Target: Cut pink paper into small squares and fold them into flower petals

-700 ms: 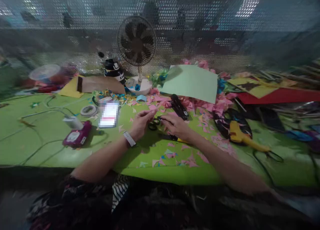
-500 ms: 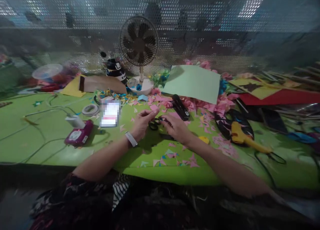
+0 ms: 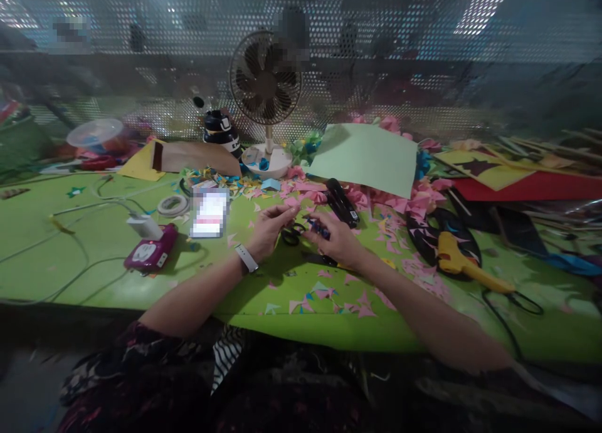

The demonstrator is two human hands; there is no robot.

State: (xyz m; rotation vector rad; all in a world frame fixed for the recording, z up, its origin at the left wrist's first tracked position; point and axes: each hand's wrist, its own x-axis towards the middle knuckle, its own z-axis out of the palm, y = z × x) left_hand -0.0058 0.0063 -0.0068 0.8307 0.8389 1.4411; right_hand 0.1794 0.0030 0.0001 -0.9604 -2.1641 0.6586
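Your left hand [image 3: 269, 228] sits just left of frame ctr on the green tabletop [image 3: 94, 276], w/ a white wristband [image 3: 246, 258]. Its fingers are curled in narrow w/ the thumb near the fingertips; can't tell if it actually grips anything. Your right hand [image 3: 337, 242] is just right of ctr, palm down, fingertips closed on a small blue piece [image 3: 320, 230]. Btw your two hands lie the black scissors [image 3: 291, 235], loops showing, right by both hands. Too blurry to say if they touch either one. Pink paper scraps [image 3: 329, 292] litter the tabletop below & around your hands. Just above your right hand is a black stapler [image 3: 342, 201]. Left of ctr are a phone [image 3: 209, 213], a tape roll [image 3: 172, 205] & a white charger [image 3: 143, 227] touching a magenta device [image 3: 150, 254]. Upper ctr there's a desk fan [image 3: 266, 85], w/ a dark bottle [image 3: 221, 132] to its left & a pale green sheet [image 3: 367, 158] to its right. On the right side a yellow glue gun [image 3: 458, 259] lies on a dark mat [image 3: 423, 239], w/ a red sheet [image 3: 531, 185] farther up-right.
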